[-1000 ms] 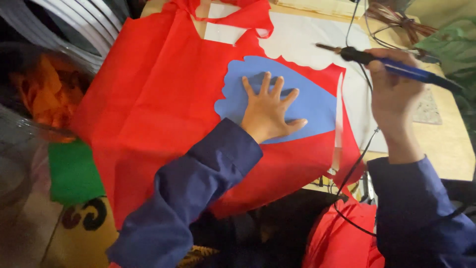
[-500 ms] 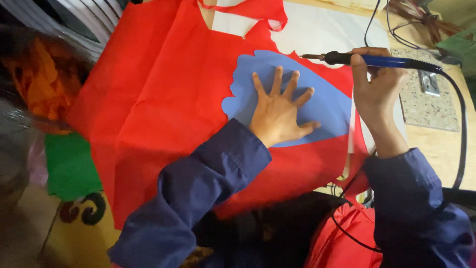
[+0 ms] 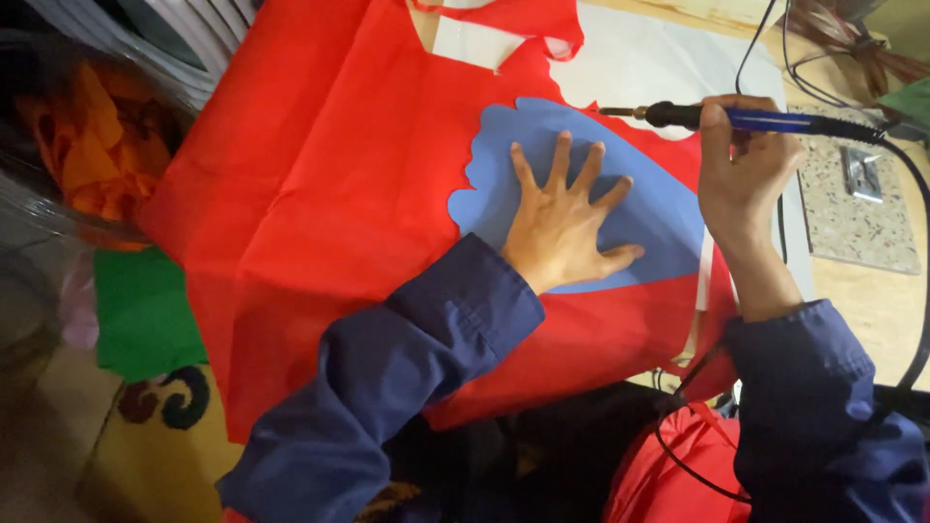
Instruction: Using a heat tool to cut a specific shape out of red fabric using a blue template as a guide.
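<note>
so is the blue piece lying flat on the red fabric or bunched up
Flat. The blue piece lies spread on the red fabric with no visible folds, and the left hand presses on it, fingers splayed.

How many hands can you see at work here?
2. The left hand lies flat, fingers spread, on the blue fabric piece. The right hand holds a blue-handled corded hot tool near that piece's upper edge.

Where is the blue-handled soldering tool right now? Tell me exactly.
In the head view, the soldering tool is at upper right, held level in the right hand, its tip pointing left at the blue fabric piece's top edge.
</note>
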